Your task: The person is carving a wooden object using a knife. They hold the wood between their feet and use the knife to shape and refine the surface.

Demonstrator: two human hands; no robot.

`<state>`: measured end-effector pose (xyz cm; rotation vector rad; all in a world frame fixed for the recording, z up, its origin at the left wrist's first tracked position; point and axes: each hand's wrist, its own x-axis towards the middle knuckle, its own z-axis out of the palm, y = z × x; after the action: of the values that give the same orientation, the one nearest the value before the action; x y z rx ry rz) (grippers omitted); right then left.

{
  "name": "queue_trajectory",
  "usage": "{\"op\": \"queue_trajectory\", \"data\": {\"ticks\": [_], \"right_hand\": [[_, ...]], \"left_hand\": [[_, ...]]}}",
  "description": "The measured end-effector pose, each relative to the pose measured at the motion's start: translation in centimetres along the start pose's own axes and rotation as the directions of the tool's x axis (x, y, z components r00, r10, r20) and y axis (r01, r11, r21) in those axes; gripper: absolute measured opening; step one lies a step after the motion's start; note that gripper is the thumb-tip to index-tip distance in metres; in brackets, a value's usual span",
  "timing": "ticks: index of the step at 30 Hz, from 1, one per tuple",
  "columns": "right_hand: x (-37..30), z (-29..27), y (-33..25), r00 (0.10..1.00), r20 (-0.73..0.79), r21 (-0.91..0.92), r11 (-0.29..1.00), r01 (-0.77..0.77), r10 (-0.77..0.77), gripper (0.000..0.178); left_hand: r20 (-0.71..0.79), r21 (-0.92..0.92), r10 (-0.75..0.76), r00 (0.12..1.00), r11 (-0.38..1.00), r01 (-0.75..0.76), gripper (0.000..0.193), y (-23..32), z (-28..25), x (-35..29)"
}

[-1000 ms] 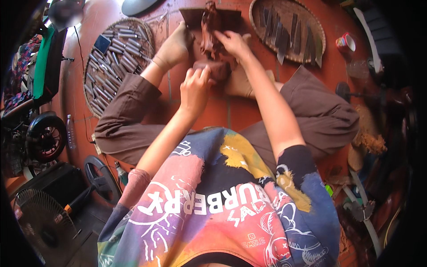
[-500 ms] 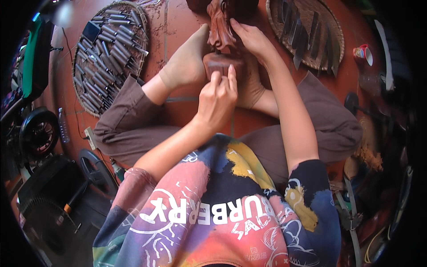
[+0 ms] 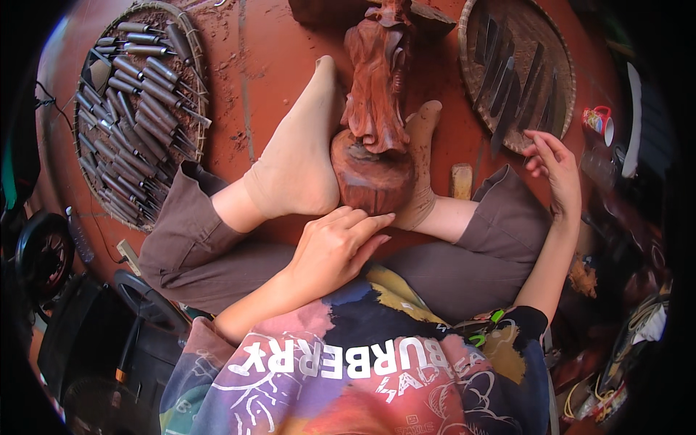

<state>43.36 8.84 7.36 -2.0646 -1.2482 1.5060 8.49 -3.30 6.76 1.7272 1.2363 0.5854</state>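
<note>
My L hand (image 3: 330,246) is at the near edge of the statue's rounded base (image 3: 375,185), fingers together, thumb a bit apart; can't tell if it's gripping. The reddish carved wood statue (image 3: 371,87) stands on that base, on the floor (image 3: 290,54) btwn my socked feet (image 3: 293,156). R hand (image 3: 557,167) is raised, fingers loosely bent & part-spread, nr the R woven tray (image 3: 533,25) w/ dark blades (image 3: 505,90). Handled tools (image 3: 145,109) fill the L tray (image 3: 202,94).
</note>
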Motion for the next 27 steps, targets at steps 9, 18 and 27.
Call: {"op": "queue_trajectory", "data": {"ticks": [9,18,27], "right_hand": [[3.7,-1.6,5.0,0.984,-0.177,0.195,0.981,0.009,0.027,0.024],[4.2,-0.7,4.7,0.967,-0.246,0.186,0.976,0.110,-0.062,0.020],[3.9,-2.0,5.7,0.936,-0.349,0.246,0.959,0.143,-0.050,0.021]], "left_hand": [[-0.161,0.189,0.111,0.981,0.979,-0.080,0.041,0.0,-1.3,0.8],[-0.197,0.706,0.179,0.964,0.708,0.013,0.045,-2.4,0.7,1.7],[-0.006,0.888,0.175,0.985,0.453,-0.075,0.061,0.4,2.2,3.0]]}}
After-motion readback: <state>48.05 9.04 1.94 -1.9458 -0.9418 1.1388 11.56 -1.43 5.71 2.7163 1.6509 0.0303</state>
